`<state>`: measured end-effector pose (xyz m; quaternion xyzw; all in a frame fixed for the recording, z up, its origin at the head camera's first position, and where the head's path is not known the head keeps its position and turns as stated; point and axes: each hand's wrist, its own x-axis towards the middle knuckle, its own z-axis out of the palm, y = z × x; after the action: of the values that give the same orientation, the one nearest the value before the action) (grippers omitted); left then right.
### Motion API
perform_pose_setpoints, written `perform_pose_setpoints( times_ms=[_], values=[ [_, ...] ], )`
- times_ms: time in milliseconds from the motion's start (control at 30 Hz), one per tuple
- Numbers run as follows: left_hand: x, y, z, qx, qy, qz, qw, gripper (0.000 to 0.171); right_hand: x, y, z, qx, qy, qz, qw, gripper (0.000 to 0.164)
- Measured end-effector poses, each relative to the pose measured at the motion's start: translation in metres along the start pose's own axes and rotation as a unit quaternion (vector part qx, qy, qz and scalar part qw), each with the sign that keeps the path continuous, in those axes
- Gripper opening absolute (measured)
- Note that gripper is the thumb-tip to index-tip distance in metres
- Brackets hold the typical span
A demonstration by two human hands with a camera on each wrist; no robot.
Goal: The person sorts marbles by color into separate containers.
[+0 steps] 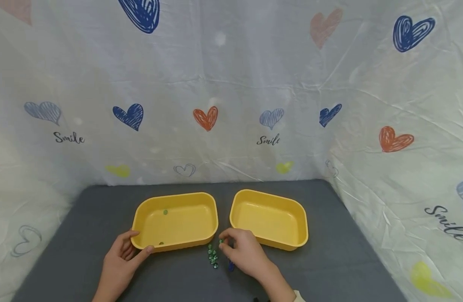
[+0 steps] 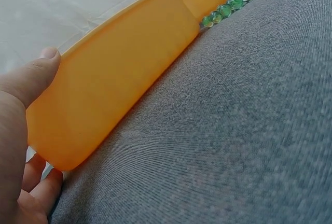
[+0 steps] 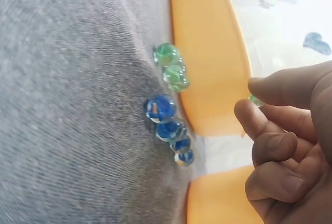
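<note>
My left hand [image 1: 120,261] holds the near left corner of the left yellow tray [image 1: 184,224], its thumb on the front rim. Inside that tray lie two green marbles, one toward the back [image 1: 165,212] and one by the front wall [image 1: 161,243]. Between thumb and index finger, my right hand [image 1: 247,254] pinches a green marble [image 3: 254,99] beside the tray's right end, above the cloth. Below it, a cluster of green marbles [image 1: 212,256] lies on the cloth. Several blue marbles [image 3: 161,108] are lined up close by, partly hidden by the right hand in the head view.
A second yellow tray [image 1: 269,216] stands to the right, with a narrow gap between the two. Dark grey cloth [image 1: 341,260] covers the table. A white curtain [image 1: 231,159] printed with hearts hangs behind and along the sides.
</note>
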<state>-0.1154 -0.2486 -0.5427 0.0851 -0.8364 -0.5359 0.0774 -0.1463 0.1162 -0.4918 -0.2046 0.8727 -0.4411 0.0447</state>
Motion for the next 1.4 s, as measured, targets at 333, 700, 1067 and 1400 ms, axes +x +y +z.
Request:
perform_pose_setpoints(
  times_ms=[333,700,1067,1400],
  values=[
    [0.001,0.002,0.000,-0.015,0.004,0.013,0.9998,0.075,0.003,-0.004,0.000,0.006,0.011,-0.019,1.000,0.016],
    [0.000,0.002,0.001,-0.015,0.004,0.003,0.9999,0.075,0.018,-0.017,0.009,0.040,0.032,-0.057,0.997,0.019],
    [0.000,0.002,0.001,-0.015,0.005,-0.001,0.9999,0.076,0.040,-0.030,0.020,0.069,0.050,-0.055,0.995,0.018],
    [0.000,0.002,0.000,-0.021,-0.004,-0.008,0.9997,0.077,0.051,-0.032,0.031,0.094,0.073,-0.047,0.992,0.016]
  ],
)
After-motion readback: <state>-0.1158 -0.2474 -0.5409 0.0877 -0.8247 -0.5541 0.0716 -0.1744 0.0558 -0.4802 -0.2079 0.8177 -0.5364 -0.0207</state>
